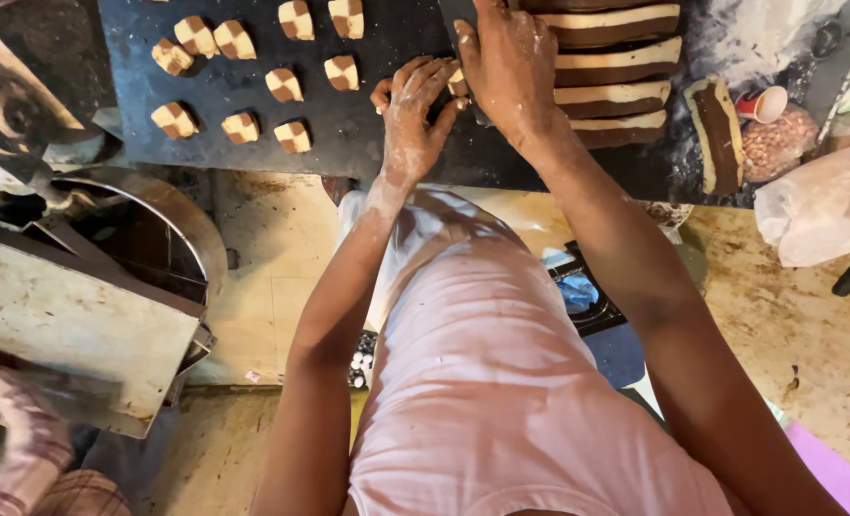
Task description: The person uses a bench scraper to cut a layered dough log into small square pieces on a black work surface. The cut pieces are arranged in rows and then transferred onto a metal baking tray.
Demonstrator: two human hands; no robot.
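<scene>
My left hand (411,119), dusted with flour, curls its fingers around a small checkered dough piece (456,83) on the black tray (368,143). Just to its right, my right hand (506,62) presses down, closed over a dark flat blade (456,10) that is mostly hidden under the palm. Both hands sit at the left ends of several brown-and-cream striped dough logs (616,67) stacked side by side. Cut checkered pieces (285,84) lie spread in rows over the left part of the tray.
One striped log (721,134) lies apart at the right, beside a paper cup (767,102), a bag of nuts (778,143) and a clear plastic bag (821,205). A metal machine (91,315) stands at left. Another person's hand (14,420) is at lower left.
</scene>
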